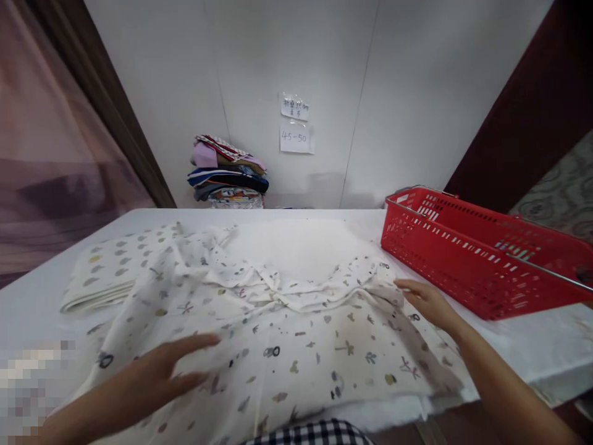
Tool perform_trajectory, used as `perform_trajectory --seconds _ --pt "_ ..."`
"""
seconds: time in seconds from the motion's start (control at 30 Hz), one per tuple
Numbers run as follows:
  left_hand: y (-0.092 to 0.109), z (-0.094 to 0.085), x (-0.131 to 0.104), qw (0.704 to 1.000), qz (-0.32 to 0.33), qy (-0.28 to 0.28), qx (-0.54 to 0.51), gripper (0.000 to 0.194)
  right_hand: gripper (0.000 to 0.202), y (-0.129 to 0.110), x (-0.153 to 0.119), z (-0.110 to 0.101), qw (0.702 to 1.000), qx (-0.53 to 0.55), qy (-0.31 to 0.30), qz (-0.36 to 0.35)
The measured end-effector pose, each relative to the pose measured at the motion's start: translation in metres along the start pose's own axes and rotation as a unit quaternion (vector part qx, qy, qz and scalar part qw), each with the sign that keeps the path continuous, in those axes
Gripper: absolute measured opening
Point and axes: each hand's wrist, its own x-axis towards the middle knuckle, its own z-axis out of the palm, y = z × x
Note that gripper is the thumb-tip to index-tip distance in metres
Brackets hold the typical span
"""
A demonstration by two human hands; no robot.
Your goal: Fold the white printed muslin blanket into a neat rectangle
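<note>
A white cloth (pixel 301 346) printed with small plants and shapes lies spread and rumpled over the front of the table, its far part bunched in folds. My left hand (pixel 162 374) is over the cloth's left part, thumb and fingers apart, holding nothing. At the cloth's right side is my right hand (pixel 428 303), its fingertips by the bunched edge; whether they pinch the fabric is hard to make out. A folded white cloth with grey prints (pixel 115 259) lies at the left, partly beside the spread one.
A red plastic basket (pixel 445 253) stands at the right of the white table (pixel 375 224). Behind the table's far edge is a stack of folded fabrics (pixel 229 173). Paper labels (pixel 295 137) hang on the wall. A pinkish curtain (pixel 60 136) is at the left.
</note>
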Motion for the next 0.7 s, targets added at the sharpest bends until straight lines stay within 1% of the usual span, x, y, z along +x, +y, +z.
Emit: perform_trajectory --seconds 0.03,0.07,0.13,0.2,0.27,0.3,0.37,0.4,0.43,0.47,0.5,0.53,0.6,0.63,0.67,0.7 --pt "0.019 -0.002 0.026 1.000 0.008 -0.013 -0.013 0.039 0.031 -0.001 0.020 0.008 0.999 -0.022 0.029 -0.006" --pt "0.039 -0.002 0.053 0.999 0.023 -0.003 -0.023 0.038 0.029 -0.002 0.040 0.016 0.997 -0.044 0.056 -0.014" --pt "0.076 0.008 0.101 0.998 0.063 0.014 -0.021 0.039 0.028 0.000 0.077 0.030 0.994 -0.082 0.070 -0.025" --pt "0.105 0.029 0.140 0.995 0.086 0.043 -0.001 0.043 0.029 0.006 0.107 0.039 0.991 -0.112 0.070 0.006" --pt "0.124 0.054 0.169 0.992 0.107 0.059 0.018 0.046 0.037 0.014 0.127 0.045 0.990 -0.124 0.048 0.049" --pt "0.129 0.066 0.179 0.992 0.107 0.053 0.031 0.048 0.041 0.018 0.134 0.046 0.989 -0.124 0.037 0.066" --pt "0.135 0.082 0.194 0.994 0.083 0.033 0.057 0.042 0.049 0.023 0.141 0.047 0.988 -0.123 0.026 0.086" --pt "0.135 0.085 0.199 0.995 0.070 0.023 0.066 0.034 0.049 0.024 0.142 0.046 0.989 -0.121 0.026 0.087" --pt "0.133 0.085 0.202 0.996 0.060 0.020 0.069 0.026 0.047 0.022 0.141 0.045 0.989 -0.119 0.037 0.077" --pt "0.130 0.081 0.203 0.996 0.055 0.028 0.067 0.019 0.043 0.019 0.138 0.044 0.991 -0.112 0.056 0.055" --pt "0.126 0.074 0.203 0.996 0.053 0.050 0.060 0.016 0.036 0.014 0.132 0.042 0.991 -0.100 0.086 0.024" --pt "0.121 0.066 0.201 0.994 0.054 0.085 0.052 0.016 0.028 0.008 0.124 0.041 0.989 -0.082 0.125 -0.014" --pt "0.107 0.049 0.194 0.983 0.043 0.175 0.040 0.018 0.016 -0.007 0.102 0.040 0.974 -0.032 0.203 -0.091" --pt "0.098 0.043 0.190 0.976 0.028 0.212 0.034 0.018 0.013 -0.015 0.088 0.040 0.969 -0.008 0.218 -0.117" --pt "0.090 0.040 0.186 0.973 0.006 0.229 0.025 0.018 0.010 -0.023 0.073 0.042 0.969 0.016 0.208 -0.133" --pt "0.082 0.039 0.181 0.975 -0.021 0.222 0.011 0.017 0.008 -0.030 0.058 0.044 0.975 0.035 0.171 -0.136"
